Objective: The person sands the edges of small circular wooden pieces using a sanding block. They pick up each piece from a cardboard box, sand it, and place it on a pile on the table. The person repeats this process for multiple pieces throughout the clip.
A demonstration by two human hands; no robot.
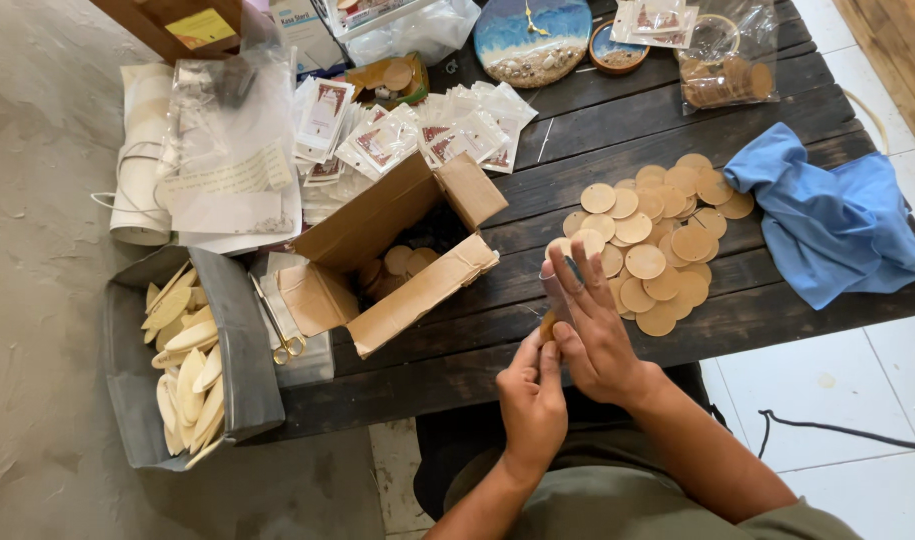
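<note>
A person seated at the near edge of a dark wooden surface (577, 130) works both hands together just above that edge. The left hand (533, 400) pinches a small round wooden disc (547, 325) between thumb and fingertips, with only the disc's rim showing. The right hand (592, 335) presses a pale strip of sanding paper (557, 292) against the disc, its fingers bent around the strip and partly spread.

Just beyond the hands, toward the right half of the surface, lies a loose heap of matching wooden discs (652, 240). A crumpled blue cloth (827, 215) rests at the right edge, touching the heap. An open cardboard box (397, 250) holding more discs sits left of the hands. At the near left corner a grey bin (232, 340) holds pale oval wooden pieces (187, 365), and scissors (277, 325) lie between the bin and the box. Small clear packets (417, 135) are piled along the far side, with a round blue-and-sand plaque (532, 40) at the far edge.
</note>
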